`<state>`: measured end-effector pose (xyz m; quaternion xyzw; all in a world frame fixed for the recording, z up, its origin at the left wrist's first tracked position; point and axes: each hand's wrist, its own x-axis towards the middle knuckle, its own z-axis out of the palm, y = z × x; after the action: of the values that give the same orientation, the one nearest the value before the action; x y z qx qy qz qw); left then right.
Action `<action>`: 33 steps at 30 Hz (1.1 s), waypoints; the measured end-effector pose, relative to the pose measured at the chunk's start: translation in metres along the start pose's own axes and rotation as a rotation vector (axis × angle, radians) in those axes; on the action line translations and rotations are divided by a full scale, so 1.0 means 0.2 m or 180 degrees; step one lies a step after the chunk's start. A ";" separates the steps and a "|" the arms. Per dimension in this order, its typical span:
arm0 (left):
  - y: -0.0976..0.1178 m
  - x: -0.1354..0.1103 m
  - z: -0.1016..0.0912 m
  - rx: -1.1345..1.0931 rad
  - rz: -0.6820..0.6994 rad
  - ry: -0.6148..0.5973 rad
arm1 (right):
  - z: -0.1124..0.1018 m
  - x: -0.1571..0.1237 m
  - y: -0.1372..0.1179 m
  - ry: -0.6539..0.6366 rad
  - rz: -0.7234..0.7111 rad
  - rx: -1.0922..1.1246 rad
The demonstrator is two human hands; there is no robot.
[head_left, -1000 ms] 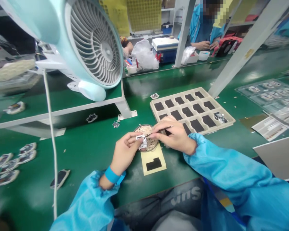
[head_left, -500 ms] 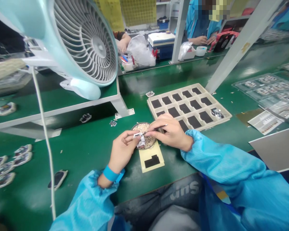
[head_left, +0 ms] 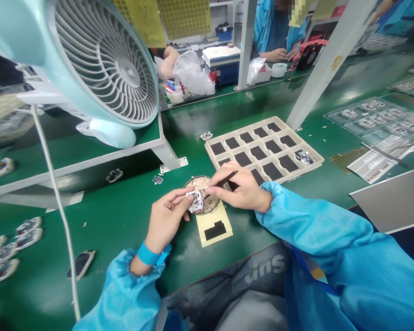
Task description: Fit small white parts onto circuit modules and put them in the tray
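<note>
Mid-frame, left hand [head_left: 165,221] pinches a white part [head_left: 196,202]; it looks light, stiff, easy to break: hold its edges. Right hand [head_left: 240,188] pinches a tool [head_left: 229,178].

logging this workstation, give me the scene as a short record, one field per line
left hand: holds a white part over the dish
right hand: holds a thin dark tool; contact with the part unclear
dish: round, small bits inside
yellow sheet: nearer the person than the dish, dark shape on it
tray: beyond the right hand, dark pieces in compartments
</note>
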<state>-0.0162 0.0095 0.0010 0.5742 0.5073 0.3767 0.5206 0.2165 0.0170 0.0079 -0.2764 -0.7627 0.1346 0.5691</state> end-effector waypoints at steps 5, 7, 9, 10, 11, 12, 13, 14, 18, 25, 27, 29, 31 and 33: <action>0.01 0.00 0.01 -0.0230 0.0091 0.0146 | 0.00 0.00 -0.01 -0.0139 -0.0051 0.0031; 0.01 0.00 0.01 -0.0274 0.0117 0.0140 | 0.00 0.00 -0.01 -0.0169 -0.0007 -0.0023; 0.01 -0.01 0.01 -0.0275 0.0145 0.0135 | 0.00 0.00 -0.01 -0.0170 0.0106 -0.0034; 0.01 -0.01 0.01 -0.0275 0.0161 0.0135 | 0.00 0.00 -0.01 -0.0173 0.0197 -0.0004; 0.01 -0.01 0.01 -0.0277 0.0176 0.0137 | 0.00 0.00 -0.01 -0.0177 0.0312 0.0048; 0.01 -0.01 0.00 -0.0282 0.0189 0.0136 | 0.00 0.01 -0.01 -0.0184 0.0444 0.0114; 0.01 -0.01 0.00 -0.0286 0.0198 0.0137 | 0.00 0.01 -0.01 -0.0188 0.0570 0.0183; 0.01 -0.01 0.00 -0.0289 0.0205 0.0138 | 0.00 0.01 -0.01 -0.0188 0.0669 0.0245; 0.00 -0.01 0.00 -0.0262 0.0233 0.0166 | 0.00 0.01 -0.02 -0.0097 0.0740 0.0337; 0.00 -0.01 -0.01 -0.0193 0.0249 0.0200 | 0.00 0.01 -0.03 -0.0026 0.0727 0.0279; 0.01 -0.01 -0.01 -0.0167 0.0248 0.0207 | 0.00 0.01 -0.03 0.0000 0.0692 0.0274; 0.01 -0.01 -0.01 -0.0142 0.0253 0.0214 | 0.00 0.01 -0.03 0.0006 0.0679 0.0256; 0.01 -0.01 -0.01 -0.0133 0.0265 0.0221 | 0.00 0.01 -0.02 -0.0038 0.0696 0.0217; 0.01 -0.01 -0.01 -0.0127 0.0275 0.0224 | 0.00 0.00 -0.02 -0.0100 0.0731 0.0199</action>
<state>-0.0184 0.0075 0.0030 0.5715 0.4924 0.4289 0.4970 0.2150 0.0143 0.0108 -0.3419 -0.7302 0.2270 0.5462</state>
